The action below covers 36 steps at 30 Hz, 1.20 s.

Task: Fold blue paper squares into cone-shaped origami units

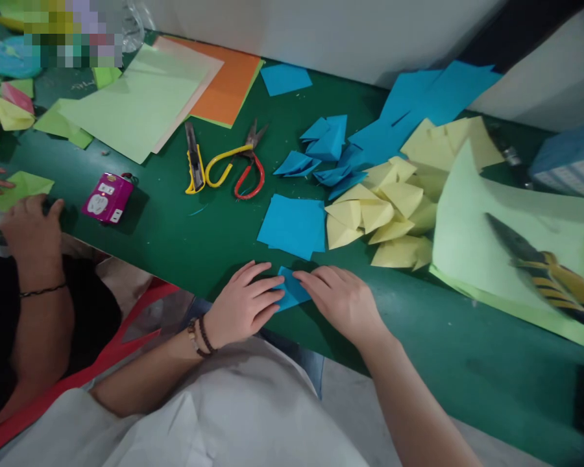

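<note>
One blue sheet (292,293), perhaps folded, lies between grips (246,301) (348,303).

blue sheet (292,292) partly hidden by fingers (267,285)

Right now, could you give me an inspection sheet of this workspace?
Surface: green tabletop, partly covered.
Job's things: blue paper near the front edge; stacked blue squares just beyond; folded yellow pieces to the right.
Clutter: scissors, utility knife, purple power socket.
Hands: left hand, fingers spread, and right hand both touch the blue paper.
Cables: none plainly seen; dark piece by the power socket unclear.
Surroundings: pale wall behind; co-worker's hands on green paper at left.
</note>
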Available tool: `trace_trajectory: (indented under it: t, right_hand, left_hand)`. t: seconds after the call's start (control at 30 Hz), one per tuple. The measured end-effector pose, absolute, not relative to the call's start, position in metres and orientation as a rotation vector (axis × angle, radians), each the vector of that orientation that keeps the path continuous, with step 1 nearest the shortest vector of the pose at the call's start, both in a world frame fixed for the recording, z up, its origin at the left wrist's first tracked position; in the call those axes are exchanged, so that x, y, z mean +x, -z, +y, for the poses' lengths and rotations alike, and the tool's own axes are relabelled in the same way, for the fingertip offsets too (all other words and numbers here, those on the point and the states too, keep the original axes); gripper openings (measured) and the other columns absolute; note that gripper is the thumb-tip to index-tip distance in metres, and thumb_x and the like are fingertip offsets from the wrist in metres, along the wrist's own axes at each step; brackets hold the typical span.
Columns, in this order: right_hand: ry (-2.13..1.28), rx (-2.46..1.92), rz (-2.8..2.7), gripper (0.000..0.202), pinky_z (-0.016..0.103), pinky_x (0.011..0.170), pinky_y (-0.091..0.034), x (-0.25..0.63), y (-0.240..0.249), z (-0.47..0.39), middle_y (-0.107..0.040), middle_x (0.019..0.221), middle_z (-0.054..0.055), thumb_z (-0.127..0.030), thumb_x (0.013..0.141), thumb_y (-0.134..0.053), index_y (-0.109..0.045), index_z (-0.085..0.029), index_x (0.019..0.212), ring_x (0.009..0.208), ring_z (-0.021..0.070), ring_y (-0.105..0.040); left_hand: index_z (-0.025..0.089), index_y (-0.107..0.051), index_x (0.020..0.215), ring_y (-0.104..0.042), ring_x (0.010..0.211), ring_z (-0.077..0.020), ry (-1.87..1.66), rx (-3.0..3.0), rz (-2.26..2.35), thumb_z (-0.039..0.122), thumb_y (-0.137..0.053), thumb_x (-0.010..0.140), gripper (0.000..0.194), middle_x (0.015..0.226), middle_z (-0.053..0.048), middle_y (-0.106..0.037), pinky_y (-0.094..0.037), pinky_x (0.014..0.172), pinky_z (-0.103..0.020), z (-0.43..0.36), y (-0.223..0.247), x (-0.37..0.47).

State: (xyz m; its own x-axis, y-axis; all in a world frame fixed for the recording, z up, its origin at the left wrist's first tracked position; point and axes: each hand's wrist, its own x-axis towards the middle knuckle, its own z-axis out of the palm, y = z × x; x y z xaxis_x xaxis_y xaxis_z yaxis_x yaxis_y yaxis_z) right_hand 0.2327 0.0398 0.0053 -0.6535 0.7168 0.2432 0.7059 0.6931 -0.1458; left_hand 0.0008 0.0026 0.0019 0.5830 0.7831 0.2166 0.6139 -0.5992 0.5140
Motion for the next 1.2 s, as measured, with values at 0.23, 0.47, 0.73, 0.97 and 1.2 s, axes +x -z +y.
trace_trajectory:
  t: [0.23, 0.47, 0.73, 0.97, 1.2]
  right_hand:
    - [-0.240, -1.374, -2.251, 0.021, 0.036, 0.085, -0.050, 0.235, -0.024, 0.013, -0.071, 0.103, 0.009, -0.019, 0.092, -0.057, -0.062, -0.021, 0.113, 0.094, 0.0218, -0.064]
    - [-1.177, -1.534, -1.789, 0.024, 0.023, 0.055, -0.053, 0.199, -0.030, -0.058, -0.068, 0.123, 0.009, -0.022, 0.096, -0.047, -0.051, -0.026, 0.119, 0.056, 0.0087, -0.062]
    - [-1.244, -1.526, -1.731, 0.020, 0.024, 0.059, -0.056, 0.196, -0.021, -0.064, -0.066, 0.129, 0.013, -0.024, 0.096, -0.045, -0.047, -0.025, 0.116, 0.057, 0.0099, -0.065]
    - [-1.107, -1.734, -1.529, 0.013, 0.025, 0.045, -0.049, 0.211, -0.016, -0.055, -0.069, 0.123, 0.015, -0.032, 0.095, -0.047, -0.046, -0.024, 0.105, 0.041, 0.0081, -0.052]
    - [-0.890, -1.905, -1.376, 0.018, 0.025, 0.036, -0.043, 0.242, -0.016, -0.038, -0.071, 0.119, 0.015, -0.038, 0.092, -0.051, -0.050, -0.023, 0.102, 0.035, 0.0073, -0.047]
  left_hand:
    - [0.019, -0.066, 0.113, -0.044, 0.133, -0.0289, -0.611, 2.465, 1.118, 0.026, -0.055, 0.095, 0.022, 0.129, -0.003, -0.065, -0.039, 0.112, -0.053, 0.003, 0.003, 0.000]
    - [0.019, -0.066, 0.113, -0.045, 0.133, -0.0278, -0.615, 2.460, 1.124, 0.025, -0.055, 0.094, 0.023, 0.129, -0.005, -0.065, -0.039, 0.112, -0.053, 0.002, 0.004, 0.001]
    - [0.019, -0.067, 0.112, -0.046, 0.132, -0.0280, -0.616, 2.469, 1.127, 0.025, -0.055, 0.094, 0.022, 0.129, -0.004, -0.065, -0.039, 0.112, -0.053, 0.002, 0.002, 0.001]
    - [0.020, -0.067, 0.112, -0.045, 0.134, -0.0278, -0.598, 2.466, 1.136, 0.025, -0.055, 0.094, 0.022, 0.129, -0.006, -0.065, -0.039, 0.112, -0.054, 0.002, 0.001, 0.000]
    - [0.020, -0.068, 0.110, -0.047, 0.131, -0.0284, -0.594, 2.462, 1.131, 0.024, -0.055, 0.094, 0.021, 0.127, -0.005, -0.066, -0.040, 0.111, -0.054, 0.003, -0.001, 0.001]
